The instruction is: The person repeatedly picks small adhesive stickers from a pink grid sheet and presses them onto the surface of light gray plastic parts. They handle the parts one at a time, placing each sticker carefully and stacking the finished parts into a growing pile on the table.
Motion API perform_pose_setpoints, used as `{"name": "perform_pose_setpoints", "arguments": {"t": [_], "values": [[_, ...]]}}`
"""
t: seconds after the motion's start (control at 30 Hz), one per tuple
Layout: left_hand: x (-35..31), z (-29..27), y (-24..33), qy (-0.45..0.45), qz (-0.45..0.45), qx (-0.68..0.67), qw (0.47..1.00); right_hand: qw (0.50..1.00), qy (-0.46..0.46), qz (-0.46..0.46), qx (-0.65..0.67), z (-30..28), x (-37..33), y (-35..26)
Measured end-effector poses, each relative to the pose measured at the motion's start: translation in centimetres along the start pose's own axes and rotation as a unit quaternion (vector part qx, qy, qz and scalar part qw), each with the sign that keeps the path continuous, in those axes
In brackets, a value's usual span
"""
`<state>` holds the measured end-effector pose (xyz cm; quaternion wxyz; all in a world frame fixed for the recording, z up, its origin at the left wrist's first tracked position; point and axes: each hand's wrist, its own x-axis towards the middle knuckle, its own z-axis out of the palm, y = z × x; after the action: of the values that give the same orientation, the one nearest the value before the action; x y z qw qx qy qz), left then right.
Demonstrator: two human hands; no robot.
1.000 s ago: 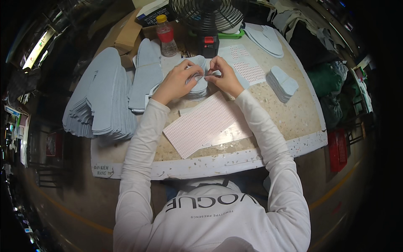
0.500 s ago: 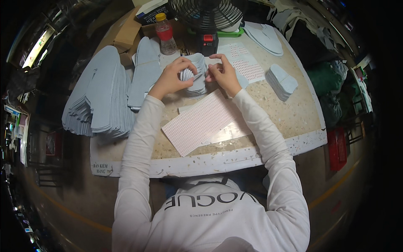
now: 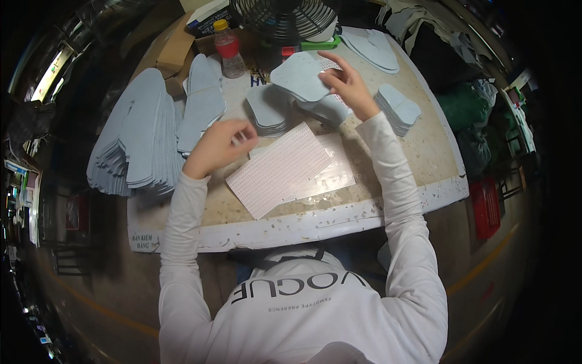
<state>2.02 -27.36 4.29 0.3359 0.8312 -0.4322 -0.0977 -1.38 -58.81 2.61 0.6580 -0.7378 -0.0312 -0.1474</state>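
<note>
My right hand (image 3: 348, 85) grips a small bundle of light blue-grey cut pieces (image 3: 298, 76) with waisted, rounded outlines, thumb on top. It hangs over another pile of such pieces (image 3: 330, 110), partly covering it. A neat stack of like pieces (image 3: 268, 108) stands to its left. My left hand (image 3: 221, 144) is near that stack's front left, blurred, its fingers curled around something small and whitish that I cannot make out. Between my forearms lies a sheet of small printed labels (image 3: 279, 173), overlapping a glossy backing sheet (image 3: 333, 173).
Tall stacks of long blue-grey pieces (image 3: 136, 133) and a banded bundle (image 3: 203, 103) stand at left. A bottle (image 3: 229, 51), cardboard box (image 3: 176, 45) and black fan (image 3: 285, 21) occupy the back. More pieces (image 3: 397, 109) sit at right, near the table edge (image 3: 464, 188).
My right hand has lifted a bundle of pieces up and right. My left hand has drawn back toward the lower left, away from the stack.
</note>
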Motion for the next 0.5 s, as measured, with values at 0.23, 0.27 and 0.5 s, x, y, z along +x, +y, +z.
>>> {"name": "perform_pose_setpoints", "arguments": {"t": [0.23,0.27,0.5], "values": [[-2.7,1.7,-2.3,-0.126,-0.091,-0.024,0.988,0.983,0.031,0.16,-0.082,-5.7,-1.3,6.2],[-2.7,1.9,-2.4,-0.122,-0.088,-0.015,0.989,0.978,0.038,0.182,-0.091,-5.8,-1.2,6.8],[-2.0,4.1,-2.5,0.036,-0.051,-0.069,0.996,0.893,0.12,-0.142,-0.41,-0.4,-3.1,3.5]]}}
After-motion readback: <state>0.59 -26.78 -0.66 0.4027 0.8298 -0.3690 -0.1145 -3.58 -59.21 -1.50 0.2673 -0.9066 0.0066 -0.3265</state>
